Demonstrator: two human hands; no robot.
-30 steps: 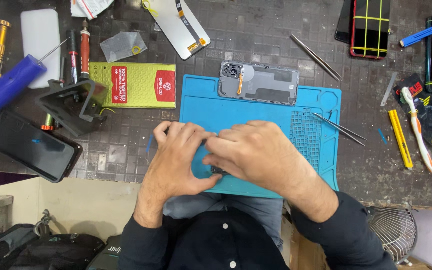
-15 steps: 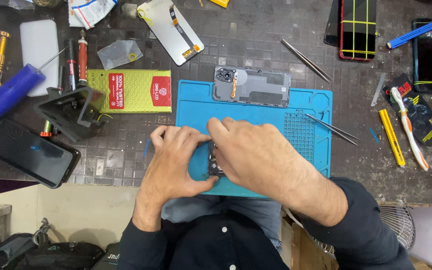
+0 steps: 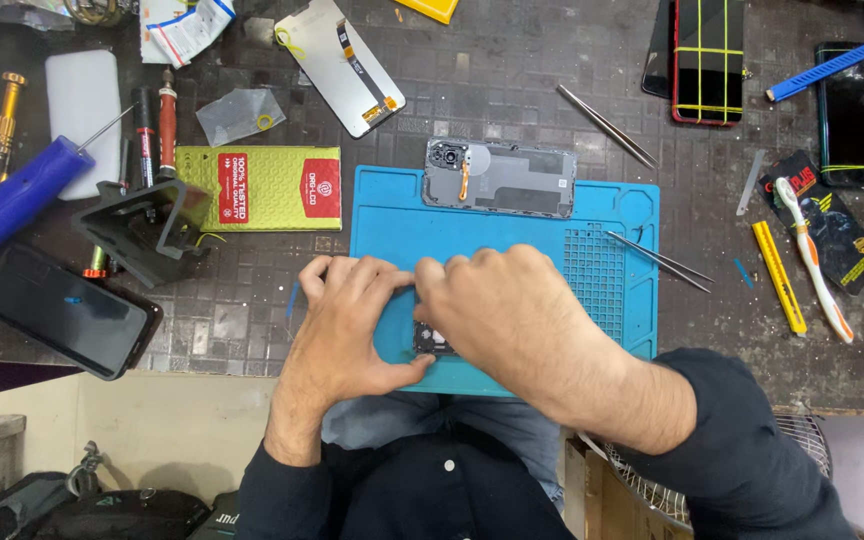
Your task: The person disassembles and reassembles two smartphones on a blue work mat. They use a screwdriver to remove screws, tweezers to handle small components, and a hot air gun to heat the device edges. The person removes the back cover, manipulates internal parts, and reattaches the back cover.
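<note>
I am leaning over a dark, scuffed workbench [image 3: 512, 60] patterned in small squares; below its near edge pale floor and a dark bag are showing. A blue work mat [image 3: 512, 235] is lying at the middle of the near edge, with a gridded patch on its right part. Both my hands are bunching together over the mat's near left part. My left hand [image 3: 347, 325] is curling, thumb pressing along the near side of a small dark part [image 3: 430, 342], and my right hand [image 3: 497, 315] is covering it from above, fingers bent down onto it; I cannot tell the exact grip, as most of the part is hiding under my hands.

A grey phone back frame [image 3: 500, 178] is lying across the mat's far edge. Left of the mat, a flat yellow-green package [image 3: 257, 187] with a red label panel is sitting flat. Toward the right edge, a black card [image 3: 822, 235] with yellow and red print is lying under a toothbrush [image 3: 812, 255]. At the far left corner a white printed pouch [image 3: 187, 25] is crumpling. Thin tweezers [image 3: 658, 260] are resting on the mat's right side.
</note>
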